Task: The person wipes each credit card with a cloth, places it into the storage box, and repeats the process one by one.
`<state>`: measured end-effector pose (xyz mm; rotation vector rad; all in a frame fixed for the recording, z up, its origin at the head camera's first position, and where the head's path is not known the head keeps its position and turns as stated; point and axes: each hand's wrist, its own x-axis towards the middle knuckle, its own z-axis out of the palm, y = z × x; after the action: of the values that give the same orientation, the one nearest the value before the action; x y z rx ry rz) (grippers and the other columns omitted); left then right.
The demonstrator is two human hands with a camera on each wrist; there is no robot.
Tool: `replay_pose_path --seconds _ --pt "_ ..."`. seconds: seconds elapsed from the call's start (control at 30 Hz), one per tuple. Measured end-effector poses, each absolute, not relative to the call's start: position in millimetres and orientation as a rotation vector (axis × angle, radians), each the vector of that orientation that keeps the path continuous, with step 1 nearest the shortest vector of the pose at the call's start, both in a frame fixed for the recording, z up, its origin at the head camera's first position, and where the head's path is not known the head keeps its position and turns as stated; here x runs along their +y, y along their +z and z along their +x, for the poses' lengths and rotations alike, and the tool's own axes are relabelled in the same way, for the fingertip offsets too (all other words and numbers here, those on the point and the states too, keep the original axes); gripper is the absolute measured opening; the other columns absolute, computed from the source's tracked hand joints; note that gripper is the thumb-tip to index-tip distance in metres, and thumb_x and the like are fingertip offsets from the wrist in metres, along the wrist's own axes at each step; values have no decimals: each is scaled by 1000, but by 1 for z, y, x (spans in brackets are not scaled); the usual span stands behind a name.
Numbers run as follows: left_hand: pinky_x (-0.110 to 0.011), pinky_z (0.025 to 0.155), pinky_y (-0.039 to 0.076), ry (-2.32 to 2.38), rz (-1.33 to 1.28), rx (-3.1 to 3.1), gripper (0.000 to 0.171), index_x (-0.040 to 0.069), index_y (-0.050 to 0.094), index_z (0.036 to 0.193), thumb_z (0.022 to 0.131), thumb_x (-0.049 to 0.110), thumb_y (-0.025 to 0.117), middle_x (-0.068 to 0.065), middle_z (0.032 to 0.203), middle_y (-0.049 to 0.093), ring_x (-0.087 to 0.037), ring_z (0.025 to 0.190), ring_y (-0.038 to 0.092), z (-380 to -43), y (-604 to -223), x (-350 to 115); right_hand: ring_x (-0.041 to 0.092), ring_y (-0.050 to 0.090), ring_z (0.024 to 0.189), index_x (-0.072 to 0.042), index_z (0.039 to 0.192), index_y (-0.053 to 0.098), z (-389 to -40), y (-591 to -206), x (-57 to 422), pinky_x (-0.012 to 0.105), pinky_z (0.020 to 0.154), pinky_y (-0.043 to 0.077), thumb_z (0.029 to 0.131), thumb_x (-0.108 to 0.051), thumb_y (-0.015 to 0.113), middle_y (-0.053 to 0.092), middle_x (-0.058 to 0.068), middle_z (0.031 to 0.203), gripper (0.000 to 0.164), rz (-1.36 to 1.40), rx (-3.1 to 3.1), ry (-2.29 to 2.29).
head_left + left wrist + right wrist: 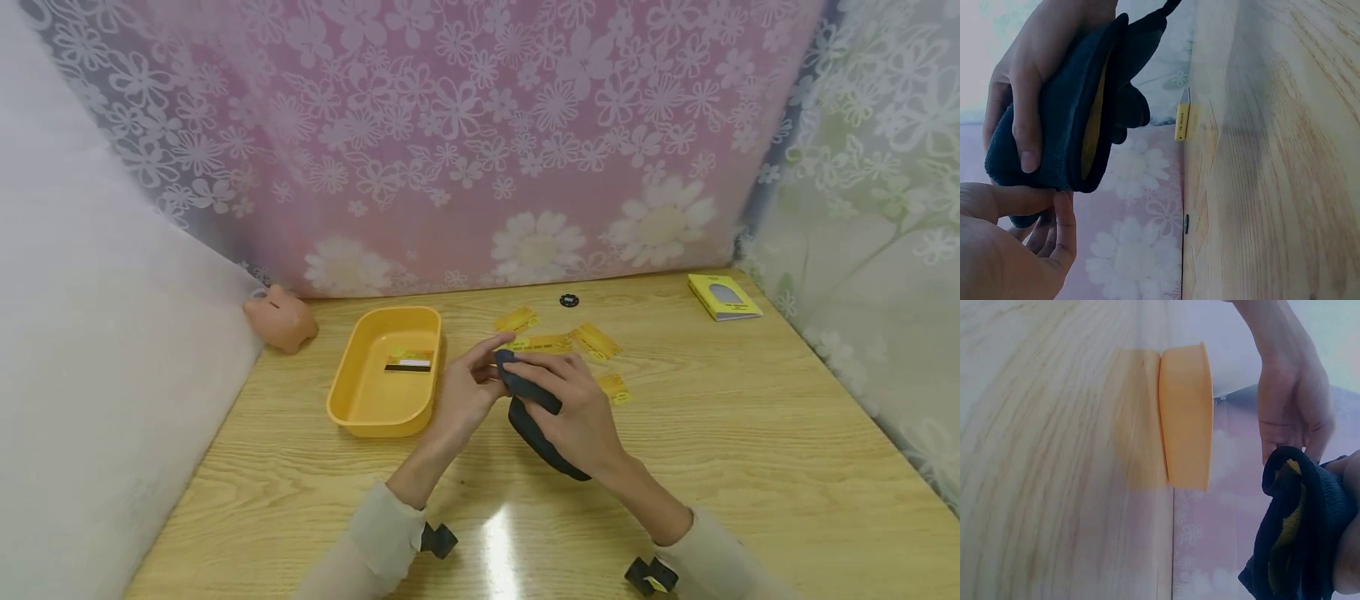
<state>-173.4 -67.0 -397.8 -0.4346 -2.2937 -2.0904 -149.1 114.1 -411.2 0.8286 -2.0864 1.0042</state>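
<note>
A dark blue cloth pouch [543, 442], soft and folded, is between my two hands above the table. Yellow lining [1092, 128] shows inside its mouth in the left wrist view. My right hand [581, 408] grips the pouch from its outer side, fingers spread over the cloth. With thumb and forefinger, my left hand [465, 392] pinches at the pouch's edge. In the right wrist view the left fingertips are partly hidden behind the rolled cloth [1300, 531]. What the pouch holds, if anything, cannot be seen.
Left of my hands stands a yellow tub [345, 408] with a black-striped card [407, 362] in it. Beyond it sits an orange piggy bank [281, 320]. Several orange cards [595, 340], a black poker chip [569, 300] and a yellow booklet [723, 297] lie further back.
</note>
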Motion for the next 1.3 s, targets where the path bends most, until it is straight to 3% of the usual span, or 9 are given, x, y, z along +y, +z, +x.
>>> replay_pose_path --seconds 0.07,0.23,0.4,0.6,0.7,0.93,1.1,1.3 --pt "-33 74 62 -2082 -440 -2290 56 23 65 142 94 -6 67 -11 113 72 -26 89 71 -174 -398 -68 28 59 101 -14 126 76 -151 -412 113 42 75 59 78 7 86 70 8 130 53 816 -2087 979" --pt "-44 75 64 -2072 -428 -2270 54 17 66 141 94 -9 65 -15 114 71 -33 90 73 -176 -398 -72 29 59 102 -14 126 76 -154 -411 119 43 73 61 78 6 87 71 8 129 53 779 -2093 937" --pt "-42 74 64 -2086 -372 -2277 49 16 67 139 95 -6 66 -15 111 68 -35 89 72 -176 -403 -75 31 59 109 -15 126 77 -155 -413 137 47 83 60 79 6 86 70 8 131 53 707 -2124 951" --pt "-39 71 63 -2098 -358 -2260 46 19 68 136 96 -3 68 -14 109 66 -34 87 73 -177 -404 -79 31 60 107 -15 124 78 -160 -419 160 36 83 55 78 6 86 72 8 126 51 603 -2116 968" --pt "-38 70 63 -2087 -365 -2252 46 15 67 138 96 -4 68 -14 108 64 -33 85 74 -178 -404 -81 31 60 107 -15 125 78 -165 -419 170 29 86 54 79 5 86 72 9 125 51 582 -2113 964" --pt "-46 74 64 -2053 -358 -2255 51 13 60 144 96 -4 65 -15 112 65 -28 82 74 -179 -403 -86 33 61 110 -14 126 77 -170 -414 193 15 94 44 78 10 84 72 11 126 54 540 -2098 1022" --pt "-36 74 64 -2052 -271 -2248 31 1 67 128 97 -3 67 -16 112 65 -30 90 72 -182 -406 -88 34 60 113 -14 127 77 -170 -414 201 16 96 43 79 10 84 71 11 127 54 524 -2108 1041" --pt "-32 74 63 -2067 -252 -2199 15 0 72 111 96 -2 70 -16 103 70 -30 95 70 -184 -407 -82 31 60 111 -15 127 77 -169 -417 201 15 93 44 79 10 84 71 10 128 54 529 -2105 1076"
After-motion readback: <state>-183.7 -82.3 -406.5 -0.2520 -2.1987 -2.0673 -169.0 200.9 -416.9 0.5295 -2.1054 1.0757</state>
